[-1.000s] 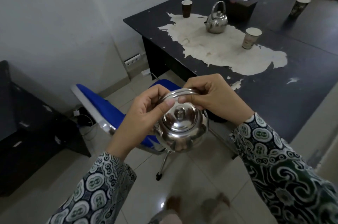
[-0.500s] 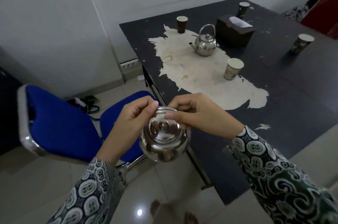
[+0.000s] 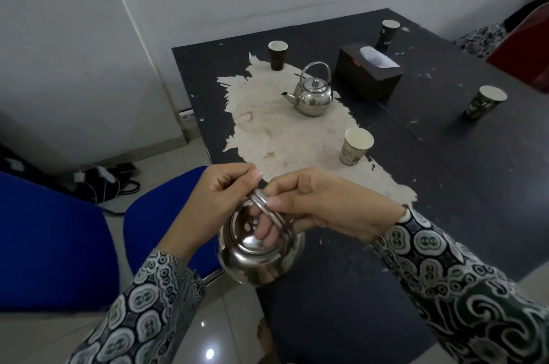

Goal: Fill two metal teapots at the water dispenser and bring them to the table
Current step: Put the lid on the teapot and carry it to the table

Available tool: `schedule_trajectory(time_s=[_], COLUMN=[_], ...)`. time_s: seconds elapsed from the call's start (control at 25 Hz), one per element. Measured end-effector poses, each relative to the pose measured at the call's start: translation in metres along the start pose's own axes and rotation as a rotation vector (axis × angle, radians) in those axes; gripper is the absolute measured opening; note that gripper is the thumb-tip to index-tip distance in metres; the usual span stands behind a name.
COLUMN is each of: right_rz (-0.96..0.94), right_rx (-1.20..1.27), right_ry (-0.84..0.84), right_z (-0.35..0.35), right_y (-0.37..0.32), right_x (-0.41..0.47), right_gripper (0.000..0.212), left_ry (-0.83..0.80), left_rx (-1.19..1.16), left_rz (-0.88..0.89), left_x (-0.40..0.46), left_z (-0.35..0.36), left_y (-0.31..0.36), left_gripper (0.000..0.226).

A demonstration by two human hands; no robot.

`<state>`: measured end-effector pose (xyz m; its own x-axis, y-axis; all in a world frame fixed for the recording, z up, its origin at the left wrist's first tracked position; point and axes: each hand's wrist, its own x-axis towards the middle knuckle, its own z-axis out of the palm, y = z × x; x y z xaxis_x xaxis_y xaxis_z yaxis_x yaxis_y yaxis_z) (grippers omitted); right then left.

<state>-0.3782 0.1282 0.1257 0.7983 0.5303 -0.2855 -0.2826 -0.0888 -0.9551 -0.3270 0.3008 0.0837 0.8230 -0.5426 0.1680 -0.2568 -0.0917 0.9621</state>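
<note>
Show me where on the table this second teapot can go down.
Bare top lies near the held teapot, between the pale cup and the table edge. It is crowded farther back: the other teapot, tissue box and dark cup.

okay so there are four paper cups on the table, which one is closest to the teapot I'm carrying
The pale cup, on the worn light patch of the table just beyond your right hand. The other three are darker and stand farther back than the held teapot.
</note>
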Motion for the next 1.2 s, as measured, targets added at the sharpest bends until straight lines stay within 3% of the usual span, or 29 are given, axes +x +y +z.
schedule_trajectory(time_s=[0.28, 0.48, 0.64, 0.84, 1.08, 1.2], right_rz=[-0.048, -0.077, -0.093, -0.082, -0.06, -0.068], right_rx=[-0.023, 0.096, 0.117, 0.181, 0.242, 0.332], right_ry=[0.08, 0.078, 0.054, 0.146, 0.387, 0.461], right_z=[-0.079, -0.136, -0.195, -0.259, -0.335, -0.38], right_y=[-0.003, 0.003, 0.007, 0.018, 0.041, 0.051], right_x=[-0.029, -0.072, -0.124, -0.172, -0.192, -0.186], right_gripper=[0.019, 0.017, 0.018, 0.015, 0.019, 0.02], left_ry=[0.004, 0.147, 0.288, 0.182, 0.078, 0.013], left_rx=[0.087, 0.225, 0.128, 0.217, 0.29, 0.355], left_rz=[-0.01, 0.071, 0.033, -0.044, -0.105, -0.204], left_x=[0.073, 0.102, 0.113, 0.145, 0.201, 0.238], left_z=[0.053, 0.124, 0.207, 0.259, 0.3, 0.332], left_y=[0.011, 0.025, 0.044, 0.042, 0.036, 0.024], left_gripper=[0.04, 0.029, 0.029, 0.03, 0.022, 0.032])
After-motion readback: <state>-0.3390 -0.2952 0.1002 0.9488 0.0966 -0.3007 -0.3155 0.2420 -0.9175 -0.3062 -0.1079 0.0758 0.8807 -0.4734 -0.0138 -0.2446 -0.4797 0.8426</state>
